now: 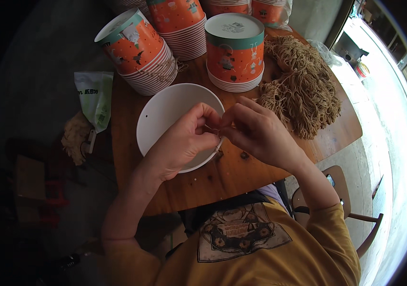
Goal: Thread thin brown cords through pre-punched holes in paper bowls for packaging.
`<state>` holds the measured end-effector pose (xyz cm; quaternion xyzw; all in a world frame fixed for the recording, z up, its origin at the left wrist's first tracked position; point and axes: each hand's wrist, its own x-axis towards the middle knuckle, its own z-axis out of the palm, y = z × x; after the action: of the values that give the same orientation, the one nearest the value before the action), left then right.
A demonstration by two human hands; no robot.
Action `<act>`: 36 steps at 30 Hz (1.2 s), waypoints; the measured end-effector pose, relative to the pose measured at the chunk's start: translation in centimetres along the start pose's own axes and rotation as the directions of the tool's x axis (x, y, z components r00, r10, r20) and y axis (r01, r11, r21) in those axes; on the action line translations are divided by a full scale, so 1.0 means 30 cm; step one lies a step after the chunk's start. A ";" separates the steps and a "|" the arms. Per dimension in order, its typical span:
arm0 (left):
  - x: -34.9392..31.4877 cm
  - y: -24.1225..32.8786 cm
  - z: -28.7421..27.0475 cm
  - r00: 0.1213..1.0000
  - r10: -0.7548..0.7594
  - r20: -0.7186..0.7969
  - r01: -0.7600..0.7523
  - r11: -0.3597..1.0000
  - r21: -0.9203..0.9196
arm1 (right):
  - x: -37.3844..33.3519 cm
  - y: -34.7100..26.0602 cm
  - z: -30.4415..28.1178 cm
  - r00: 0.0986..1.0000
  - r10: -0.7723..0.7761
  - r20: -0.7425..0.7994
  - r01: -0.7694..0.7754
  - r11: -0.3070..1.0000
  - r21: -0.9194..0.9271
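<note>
A white-lined paper bucket [163,112] lies tilted on the wooden table with its mouth toward me. One small dark hole shows in its left wall. My left hand [189,138] reaches over the mouth, thumb and fingers pinched at the right rim. Just outside that rim, my right hand [253,128] is pinched too, its fingertips meeting those of the left. A thin, pale strand seems to show at the fingertips; the fingers hide most of what they hold. To the right lies a big heap of tan cords [303,90].
Nested orange buckets stand behind: an upside-down stack [234,57], a leaning stack [139,55] with cord against it, and others farther back. A white-green bag [96,97] hangs left of the wooden table [165,200]. A chair [339,183] stands at the right.
</note>
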<state>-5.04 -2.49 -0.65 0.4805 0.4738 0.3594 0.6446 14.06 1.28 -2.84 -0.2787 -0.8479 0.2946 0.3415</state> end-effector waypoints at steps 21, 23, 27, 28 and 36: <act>0.014 -0.005 0.028 0.917 0.398 0.014 -0.329 0.737 0.590 | 0.023 -0.021 -0.013 0.992 0.125 0.009 -0.124 0.991 -0.058; 0.017 -0.006 0.032 0.863 0.496 0.103 -0.414 0.575 0.705 | 0.012 0.006 0.002 0.993 0.107 -0.045 -0.108 0.994 -0.020; 0.037 0.002 0.004 0.843 0.504 0.186 -0.471 0.527 0.707 | 0.004 -0.014 -0.004 0.956 0.293 0.029 -0.294 0.942 0.161; 0.040 0.008 -0.003 0.866 0.467 0.177 -0.453 0.586 0.672 | 0.004 -0.010 0.002 0.948 0.316 0.037 -0.317 0.927 0.202; 0.033 0.057 -0.011 0.974 0.200 0.108 -0.211 0.619 0.756 | 0.001 0.006 0.018 0.962 0.273 -0.006 -0.264 0.935 0.235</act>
<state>-5.10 -1.02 0.70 0.7602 0.5187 0.1943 0.3397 13.71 1.26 -3.28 -0.3558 -0.7547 0.4301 0.3447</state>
